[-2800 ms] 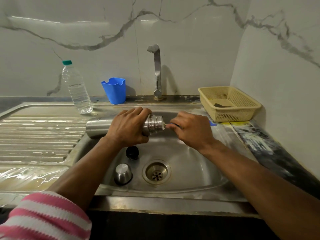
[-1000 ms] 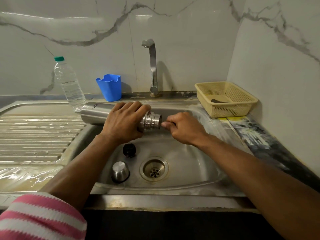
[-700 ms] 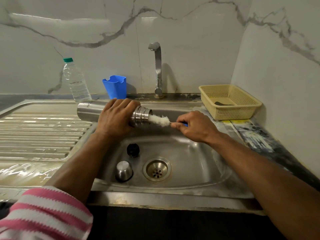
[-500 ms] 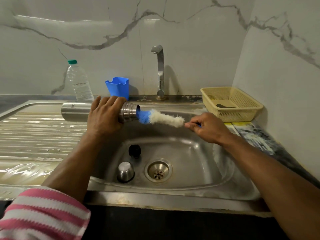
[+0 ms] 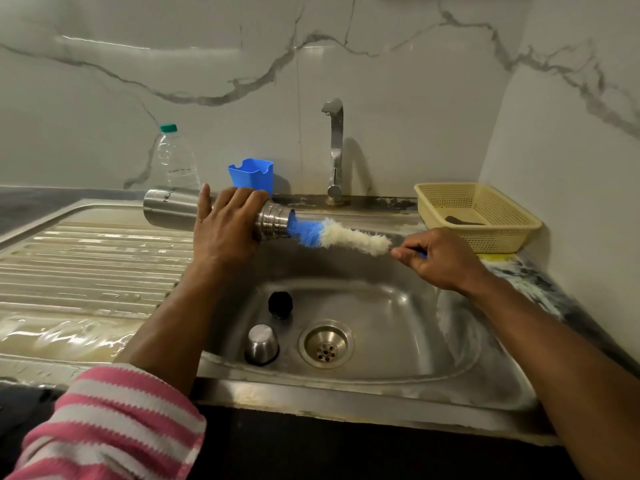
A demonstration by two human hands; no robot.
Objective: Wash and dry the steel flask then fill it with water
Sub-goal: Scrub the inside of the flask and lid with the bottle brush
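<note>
We judge we are midway through the wash: rinsing, drying and filling are all left, and the tap (image 5: 333, 147) shows no water running. Our left hand (image 5: 225, 226) wraps the steel flask (image 5: 173, 207) over the far left of the sink (image 5: 398, 327). Its long axis lies level, left to right, mouth pointing right. Our right hand (image 5: 438, 258) pinches the bottle brush (image 5: 341, 235) by its handle, only the blue tip inside the mouth.

Steel, plastic and bristle at a marble-look wall

Brushed steel flask (image 5: 173, 209); fluffy blue-white bottle brush (image 5: 341, 235); dull, stained steel sink (image 5: 398, 327); perforated plastic basket (image 5: 485, 216).
</note>
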